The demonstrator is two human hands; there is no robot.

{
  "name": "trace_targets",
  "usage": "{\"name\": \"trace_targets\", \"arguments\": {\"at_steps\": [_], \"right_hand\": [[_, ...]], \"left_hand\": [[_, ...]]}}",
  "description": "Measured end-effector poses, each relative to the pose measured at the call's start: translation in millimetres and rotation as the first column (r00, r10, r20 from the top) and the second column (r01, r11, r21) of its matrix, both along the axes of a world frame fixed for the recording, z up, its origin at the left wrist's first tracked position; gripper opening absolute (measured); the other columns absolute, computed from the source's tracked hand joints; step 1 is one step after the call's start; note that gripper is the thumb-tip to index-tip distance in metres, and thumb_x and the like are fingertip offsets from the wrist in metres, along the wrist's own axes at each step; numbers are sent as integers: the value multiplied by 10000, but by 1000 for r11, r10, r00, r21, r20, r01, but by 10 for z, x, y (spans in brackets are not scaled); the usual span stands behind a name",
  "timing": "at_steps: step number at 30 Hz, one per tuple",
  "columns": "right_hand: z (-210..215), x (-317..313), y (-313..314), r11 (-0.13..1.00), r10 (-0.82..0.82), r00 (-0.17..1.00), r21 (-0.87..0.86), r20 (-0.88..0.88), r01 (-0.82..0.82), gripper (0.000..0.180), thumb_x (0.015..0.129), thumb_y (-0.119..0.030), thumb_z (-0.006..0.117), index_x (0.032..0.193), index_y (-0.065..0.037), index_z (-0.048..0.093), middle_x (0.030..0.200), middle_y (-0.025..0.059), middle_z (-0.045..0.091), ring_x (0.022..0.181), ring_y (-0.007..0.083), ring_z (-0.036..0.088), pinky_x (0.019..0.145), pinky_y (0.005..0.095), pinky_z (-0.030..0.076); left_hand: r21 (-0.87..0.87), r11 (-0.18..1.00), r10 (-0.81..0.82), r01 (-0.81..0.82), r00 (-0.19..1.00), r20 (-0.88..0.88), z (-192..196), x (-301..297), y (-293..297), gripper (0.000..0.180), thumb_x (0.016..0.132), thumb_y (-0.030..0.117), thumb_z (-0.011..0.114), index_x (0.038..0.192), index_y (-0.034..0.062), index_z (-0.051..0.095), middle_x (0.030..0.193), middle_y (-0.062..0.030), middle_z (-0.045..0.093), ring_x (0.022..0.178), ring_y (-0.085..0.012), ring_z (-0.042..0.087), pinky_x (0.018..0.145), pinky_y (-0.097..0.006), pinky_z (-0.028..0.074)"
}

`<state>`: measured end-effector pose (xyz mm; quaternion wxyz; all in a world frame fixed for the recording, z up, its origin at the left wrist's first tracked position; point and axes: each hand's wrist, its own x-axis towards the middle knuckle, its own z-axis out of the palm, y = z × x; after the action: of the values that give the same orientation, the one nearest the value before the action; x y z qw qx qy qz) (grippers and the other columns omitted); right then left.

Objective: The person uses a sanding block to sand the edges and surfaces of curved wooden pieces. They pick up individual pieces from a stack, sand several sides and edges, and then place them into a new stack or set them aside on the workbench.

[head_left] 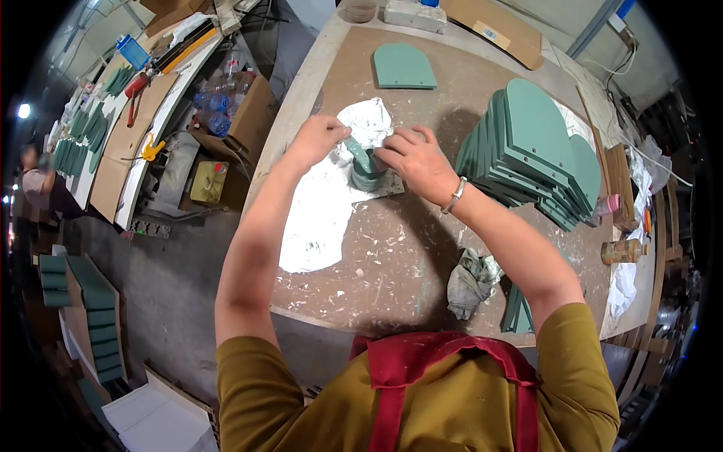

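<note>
My left hand (320,141) is closed in a pinch at the upper end of a short green strip (357,153) with pale specks. Across from it, my right hand (418,160) has its fingers bent in beside the strip; what its fingertips hold, if anything, is hidden. Below the strip sits a round green piece (367,181), which looks like a coil or small stack. A crumpled white cloth (316,226) spreads under and left of the hands, with a bunched part (367,120) beyond them.
A tall stack of green round-topped panels (538,124) stands right of my hands. One similar panel (404,66) lies at the far side of the worktable (376,279). A dirty grey rag (471,285) and a jar (621,251) lie nearer right. A side bench (139,143) holds tools.
</note>
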<state>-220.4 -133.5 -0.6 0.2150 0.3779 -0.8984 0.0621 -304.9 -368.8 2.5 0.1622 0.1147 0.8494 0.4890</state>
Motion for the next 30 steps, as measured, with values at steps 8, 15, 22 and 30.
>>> {"name": "trace_targets", "arguments": {"at_steps": [8,15,22,30], "right_hand": [[-22,145,162,481,381,292,-458,877,748,313,1003,-203,589,1272,-45,608,1100,33,658,967,123,589,821,300,489],[-49,82,-52,442,343,333,-464,878,768,293,994,-237,598,1203,-36,638,987,24,671,868,125,606,769,296,494],[-115,139,-236,592,139,528,-498,838,634,275,961,-239,625,1053,21,637,865,125,684,789,190,626,756,333,496],[-30,176,-234,545,182,516,-523,837,655,267,977,-252,606,1052,4,620,920,72,667,831,167,609,749,311,489]], "left_hand": [[-40,992,106,-120,962,-251,84,387,-64,188,898,154,691,967,-19,714,773,-97,664,701,-164,580,676,-303,459],[-88,995,-20,-55,733,-680,73,695,87,103,849,103,707,888,8,708,873,-133,674,828,-314,645,729,-375,502],[-107,988,-22,-111,585,-811,-33,702,141,92,805,77,728,822,2,677,819,-126,643,800,-334,626,707,-420,493],[-106,991,-37,-77,611,-791,9,754,226,90,816,80,719,847,7,676,838,-134,639,812,-341,627,717,-431,494]]}}
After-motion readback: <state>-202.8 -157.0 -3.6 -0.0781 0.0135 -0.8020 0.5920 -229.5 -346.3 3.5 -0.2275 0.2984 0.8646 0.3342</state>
